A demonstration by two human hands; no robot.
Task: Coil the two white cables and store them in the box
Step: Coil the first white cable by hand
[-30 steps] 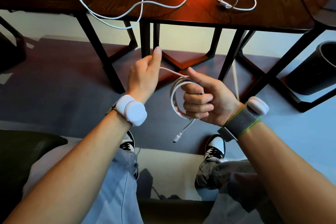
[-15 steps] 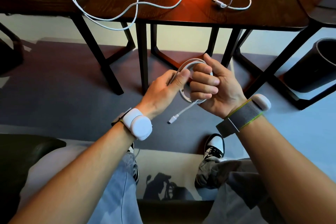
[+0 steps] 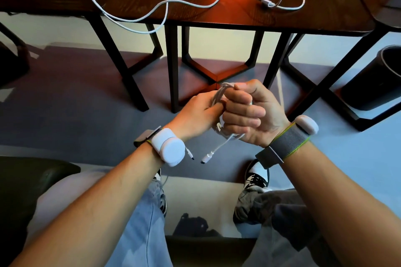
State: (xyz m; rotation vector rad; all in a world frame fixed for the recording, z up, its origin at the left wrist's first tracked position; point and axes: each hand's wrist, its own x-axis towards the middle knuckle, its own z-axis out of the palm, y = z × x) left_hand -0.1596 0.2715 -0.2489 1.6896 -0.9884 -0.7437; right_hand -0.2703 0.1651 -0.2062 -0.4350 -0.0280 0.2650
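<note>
grips a coiled white cable with the right hand, with four fingers curled tight round the loops. pinches the same coil from the opposite side with the left hand, fingertips closed on the strands and pressed against the right hand's knuckles. lets two connector ends dangle just below both hands, side by side and apart, between the wrists. shows the second white cable loose and uncoiled well beyond the hands, sprawled over a dark wooden table, with one bend drooping past the near edge. wears a white pod on the left wrist and a grey strap on the right. shows a dark round bin on the floor, well off to the right of the right hand.
</note>
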